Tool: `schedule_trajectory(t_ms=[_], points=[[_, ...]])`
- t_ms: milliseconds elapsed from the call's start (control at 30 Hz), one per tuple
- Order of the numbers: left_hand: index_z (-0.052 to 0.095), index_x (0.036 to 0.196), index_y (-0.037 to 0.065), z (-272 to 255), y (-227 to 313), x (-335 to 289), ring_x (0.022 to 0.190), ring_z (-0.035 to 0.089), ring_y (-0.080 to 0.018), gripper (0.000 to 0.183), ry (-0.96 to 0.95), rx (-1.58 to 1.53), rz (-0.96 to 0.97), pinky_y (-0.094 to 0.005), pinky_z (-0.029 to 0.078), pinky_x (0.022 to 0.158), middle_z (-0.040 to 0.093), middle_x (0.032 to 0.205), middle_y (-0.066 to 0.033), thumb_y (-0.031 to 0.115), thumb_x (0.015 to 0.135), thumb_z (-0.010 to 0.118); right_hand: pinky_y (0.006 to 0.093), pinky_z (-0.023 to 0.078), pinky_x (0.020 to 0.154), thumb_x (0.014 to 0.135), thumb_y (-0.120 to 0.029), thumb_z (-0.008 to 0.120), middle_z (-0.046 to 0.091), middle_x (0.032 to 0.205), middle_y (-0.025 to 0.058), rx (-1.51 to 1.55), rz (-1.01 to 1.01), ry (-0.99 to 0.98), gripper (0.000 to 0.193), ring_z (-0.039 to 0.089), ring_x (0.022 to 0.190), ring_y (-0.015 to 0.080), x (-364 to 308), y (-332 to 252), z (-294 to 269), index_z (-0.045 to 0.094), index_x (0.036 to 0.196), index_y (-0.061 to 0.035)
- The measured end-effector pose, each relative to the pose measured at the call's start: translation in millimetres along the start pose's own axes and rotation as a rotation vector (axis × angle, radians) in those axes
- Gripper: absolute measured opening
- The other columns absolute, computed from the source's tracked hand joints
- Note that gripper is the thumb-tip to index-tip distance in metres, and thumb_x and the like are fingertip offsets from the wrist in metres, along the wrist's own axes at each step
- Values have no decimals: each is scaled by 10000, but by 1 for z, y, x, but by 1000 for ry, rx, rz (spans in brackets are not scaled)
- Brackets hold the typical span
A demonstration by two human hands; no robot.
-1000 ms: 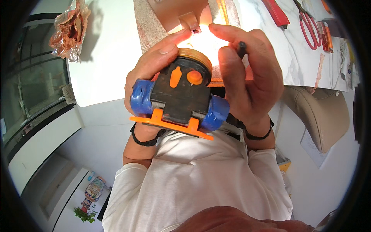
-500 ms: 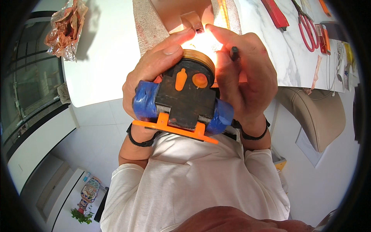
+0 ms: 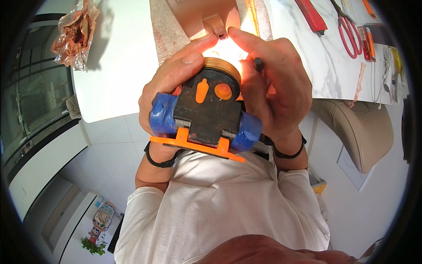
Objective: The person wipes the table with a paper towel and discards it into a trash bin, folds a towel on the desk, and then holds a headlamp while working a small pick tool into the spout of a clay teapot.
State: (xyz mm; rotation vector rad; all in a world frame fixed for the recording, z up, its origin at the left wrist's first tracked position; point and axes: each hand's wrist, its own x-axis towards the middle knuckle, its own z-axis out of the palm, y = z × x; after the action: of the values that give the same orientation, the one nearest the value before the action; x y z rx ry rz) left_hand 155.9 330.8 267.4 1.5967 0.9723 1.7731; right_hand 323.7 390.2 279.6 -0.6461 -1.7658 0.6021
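Observation:
A lit black headlamp point(image 3: 206, 101) with orange buttons and blue straps covers the middle of the view, in front of both hands. Beyond it lies a smooth tan piece, leather-like in look point(image 3: 189, 20), with a narrow raised tab point(image 3: 215, 25). My left hand point(image 3: 165, 72) is curled, its index fingertip at the tab; the lamp and glare hide what it grips. My right hand point(image 3: 285, 79) is closed around a thin dark rod point(image 3: 258, 64), whose end sticks out between thumb and index finger. Its index fingertip reaches close to the tab.
A grey-brown mat point(image 3: 163, 44) lies beneath the tan piece on the white table point(image 3: 118, 92). Crumpled plastic with brown scraps point(image 3: 77, 35) is at the far left. Red-handled scissors point(image 3: 349, 37) and a red tool point(image 3: 313, 15) lie right. A beige chair point(image 3: 360, 132) stands below the table's right edge.
The headlamp, the tan piece and my fingertips appear slightly further left. Both hands keep nearly the same pose, and the dark rod is still in my right hand.

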Motion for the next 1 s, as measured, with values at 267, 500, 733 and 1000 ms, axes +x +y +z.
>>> schedule_trajectory(t_ms=[267,500,733,1000], points=[[638,1266,-21,-2,7,-1,1263,605,-396,358,11,-34,-43,-405,510,1025,614,1328,-317,248,1054,533,231,358,548,847,142,596,627,855,50,-61,-8,-16,383,475,653,93,1,-1,0,710,1199,42],[644,1245,-33,-5,7,0,1237,623,-400,356,-7,37,-47,-411,514,1019,624,1316,-316,187,965,662,231,384,560,846,138,596,632,873,60,-50,-4,-37,389,505,685,95,2,-6,0,712,1203,37],[641,1235,-67,-12,11,1,1201,648,-390,441,-31,89,-35,-417,516,1016,646,1278,-309,179,888,759,268,458,529,740,84,674,615,841,65,-135,-47,-3,475,557,626,157,0,-7,6,735,1191,-49],[660,1213,-39,-12,3,-5,1126,670,-336,396,63,173,-49,-370,544,942,673,1236,-272,145,880,771,217,396,652,970,-75,633,586,877,49,-192,-101,35,263,506,708,100,3,-10,-4,713,1194,40]])
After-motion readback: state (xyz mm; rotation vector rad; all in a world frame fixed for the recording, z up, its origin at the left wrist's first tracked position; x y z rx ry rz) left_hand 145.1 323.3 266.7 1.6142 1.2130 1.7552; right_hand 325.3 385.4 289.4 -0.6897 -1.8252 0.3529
